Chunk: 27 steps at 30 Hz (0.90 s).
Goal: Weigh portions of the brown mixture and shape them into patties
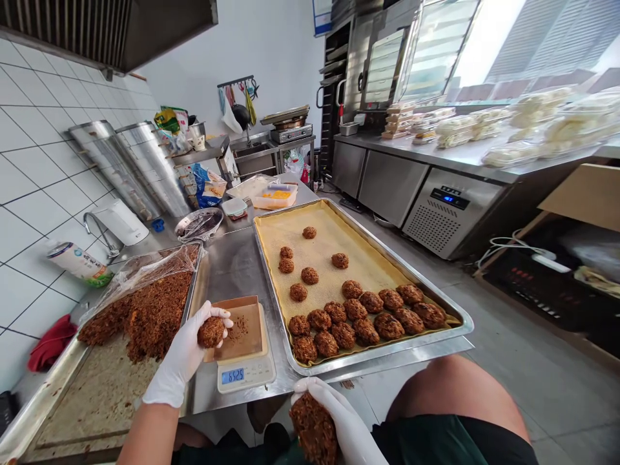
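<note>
My left hand (186, 352), in a white glove, is closed round a brown dough ball (211, 332) just left of a small digital scale (245, 373) with a brown paper sheet on its platform. My right hand (341, 423), also gloved, grips a larger lump of the brown mixture (314, 429) low near my lap. The bulk mixture (148, 313) lies heaped in a steel tray (92, 400) at the left. A baking tray (455, 313) lined with a yellow mat holds several shaped dough balls (356, 313) at the right.
A steel counter (232, 265) carries a metal bowl (198, 223), plastic containers (274, 196) and a white jug (121, 221). A red cloth (51, 342) lies at the tiled wall. Refrigerated steel cabinets (426, 194) with wrapped goods stand at the right, across a grey floor aisle.
</note>
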Tool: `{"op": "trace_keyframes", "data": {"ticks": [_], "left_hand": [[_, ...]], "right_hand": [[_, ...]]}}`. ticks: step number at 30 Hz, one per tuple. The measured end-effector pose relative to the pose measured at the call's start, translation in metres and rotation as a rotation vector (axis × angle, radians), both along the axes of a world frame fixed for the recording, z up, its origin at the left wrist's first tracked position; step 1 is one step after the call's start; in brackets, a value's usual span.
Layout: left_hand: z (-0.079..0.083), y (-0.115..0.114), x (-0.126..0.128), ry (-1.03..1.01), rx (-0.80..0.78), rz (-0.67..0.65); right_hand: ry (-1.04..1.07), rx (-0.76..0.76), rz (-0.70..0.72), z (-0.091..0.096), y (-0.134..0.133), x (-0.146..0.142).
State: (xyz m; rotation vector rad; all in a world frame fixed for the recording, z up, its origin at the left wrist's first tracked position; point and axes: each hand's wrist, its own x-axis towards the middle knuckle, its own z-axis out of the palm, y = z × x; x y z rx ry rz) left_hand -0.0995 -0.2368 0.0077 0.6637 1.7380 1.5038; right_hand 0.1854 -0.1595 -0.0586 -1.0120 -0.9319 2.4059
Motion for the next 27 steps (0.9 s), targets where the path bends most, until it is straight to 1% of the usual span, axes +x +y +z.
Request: {"op": "trace_keyframes", "data": {"ticks": [2, 4, 7, 9, 11, 14, 17, 20, 23, 25, 27], "left_hand": [[-0.003, -0.008, 0.014, -0.104, 0.138, 0.108], [-0.004, -0.015, 0.028, -0.167, 0.274, 0.22], [-0.001, -0.027, 0.047, -0.262, 0.439, 0.36], [0.001, -0.035, 0.056, -0.401, 0.484, 0.435], [-0.001, -0.042, 0.063, -0.505, 0.456, 0.476], [-0.009, -0.048, 0.071, -0.505, 0.404, 0.49], [-0.013, -0.049, 0.077, -0.599, 0.434, 0.488], [-0.007, -0.049, 0.083, -0.731, 0.52, 0.465], [0.003, -0.052, 0.086, -0.75, 0.618, 0.45], [0.008, -0.057, 0.086, -0.752, 0.584, 0.416], [0.01, -0.06, 0.085, -0.758, 0.498, 0.34]], "right_hand": [[0.002, -0.011, 0.0, -0.002, -0.001, 0.002], [0.001, -0.02, -0.002, -0.005, -0.002, 0.002], [0.0, -0.037, 0.0, -0.013, -0.004, -0.002], [0.0, -0.053, 0.004, -0.019, -0.005, -0.007], [0.004, -0.073, 0.008, -0.023, -0.005, -0.011], [0.023, -0.119, 0.02, -0.026, -0.006, -0.016], [0.052, -0.188, 0.071, -0.027, -0.008, -0.017], [0.129, -0.308, 0.155, -0.033, -0.011, -0.015], [0.197, -0.406, 0.224, -0.044, -0.013, -0.013], [0.173, -0.36, 0.244, -0.052, -0.015, -0.013], [0.13, -0.236, 0.243, -0.058, -0.017, -0.013]]}}
